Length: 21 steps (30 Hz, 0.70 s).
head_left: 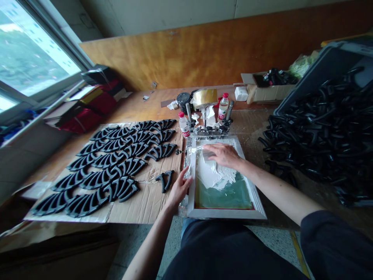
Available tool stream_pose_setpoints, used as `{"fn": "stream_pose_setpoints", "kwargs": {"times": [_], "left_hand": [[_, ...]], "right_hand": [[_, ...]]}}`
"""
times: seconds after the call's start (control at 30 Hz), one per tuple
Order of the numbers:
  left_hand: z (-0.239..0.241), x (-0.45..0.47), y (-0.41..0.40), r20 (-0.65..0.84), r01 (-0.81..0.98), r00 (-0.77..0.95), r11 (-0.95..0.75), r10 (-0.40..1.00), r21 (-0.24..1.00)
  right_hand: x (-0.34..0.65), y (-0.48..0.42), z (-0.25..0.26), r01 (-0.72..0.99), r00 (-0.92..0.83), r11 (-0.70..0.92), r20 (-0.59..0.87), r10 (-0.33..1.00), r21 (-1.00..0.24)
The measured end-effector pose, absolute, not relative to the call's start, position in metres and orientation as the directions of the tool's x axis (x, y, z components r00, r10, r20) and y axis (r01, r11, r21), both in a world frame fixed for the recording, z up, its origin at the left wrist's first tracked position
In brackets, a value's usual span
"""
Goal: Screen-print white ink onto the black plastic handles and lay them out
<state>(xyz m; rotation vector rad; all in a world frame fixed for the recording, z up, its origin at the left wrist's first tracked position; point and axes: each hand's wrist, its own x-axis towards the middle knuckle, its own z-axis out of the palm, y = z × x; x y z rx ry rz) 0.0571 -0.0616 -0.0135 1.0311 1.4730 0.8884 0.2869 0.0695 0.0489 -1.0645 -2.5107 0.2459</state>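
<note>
My right hand (223,154) is over the upper part of a screen-printing frame (190,198), its fingers closed on a flat, pale scraper (207,156) that they partly hide. Thick white ink (208,177) is spread unevenly across the green mesh (224,197) below it. Beside the frame's left edge is my left hand (181,187), fingers apart and holding nothing. Just left of that hand, one black curved handle-like part (165,180) lies alone on the cardboard. Behind the frame stands a metal clamp fixture (208,132) with two upright posts.
Rows of similar black parts (101,167) cover the cardboard (142,212) at left. A large heap of black parts (314,140) spills from a grey bin (305,74) at right. Red-capped bottles (223,105), a tape roll (204,98) and a cardboard box (268,93) stand behind.
</note>
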Motion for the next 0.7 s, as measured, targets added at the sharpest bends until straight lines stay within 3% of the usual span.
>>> {"fn": "stream_pose_setpoints", "kwargs": {"times": [0.1,0.17,0.23,0.3,0.37,0.47,0.53,0.57,0.63,0.7], "left_hand": [[0.020,0.058,-0.057,-0.276,0.028,-0.104,0.280,0.956,0.960],[0.043,0.061,-0.047,-0.226,-0.055,-0.130,0.221,0.965,0.974],[0.064,0.067,-0.031,-0.126,-0.141,-0.168,0.103,0.978,0.985],[0.083,0.073,-0.013,0.000,-0.198,-0.208,-0.042,0.978,0.979],[0.095,0.080,0.003,0.075,-0.239,-0.213,-0.126,0.974,0.963],[0.091,0.092,0.008,0.053,-0.316,-0.255,-0.135,0.966,0.939],[0.072,0.104,-0.005,-0.096,-0.375,-0.245,-0.003,0.965,0.927],[0.058,0.111,-0.016,-0.228,-0.395,-0.166,0.147,0.959,0.907],[0.029,0.126,-0.041,-0.513,-0.372,0.084,0.505,0.854,0.779],[0.007,0.140,-0.064,-0.637,-0.384,0.226,0.669,0.737,0.637]], "right_hand": [[0.316,0.102,0.070,0.698,-0.486,0.579,0.314,0.815,-0.421],[0.352,0.115,0.074,0.746,-0.289,0.429,0.332,0.898,-0.509],[0.387,0.117,0.064,0.791,-0.086,0.256,0.314,0.945,-0.555],[0.406,0.107,0.042,0.814,0.002,0.144,0.251,0.968,-0.563],[0.401,0.085,0.013,0.820,-0.062,0.148,0.170,0.983,-0.553],[0.363,0.043,-0.026,0.824,-0.336,0.339,0.090,0.938,-0.454],[0.334,0.019,-0.038,0.843,-0.430,0.413,0.030,0.903,-0.345],[0.322,0.008,-0.039,0.863,-0.423,0.401,-0.005,0.906,-0.306],[0.301,-0.010,-0.033,0.903,-0.352,0.324,-0.053,0.934,-0.281],[0.285,-0.025,-0.021,0.894,-0.341,0.317,-0.020,0.940,-0.318]]}}
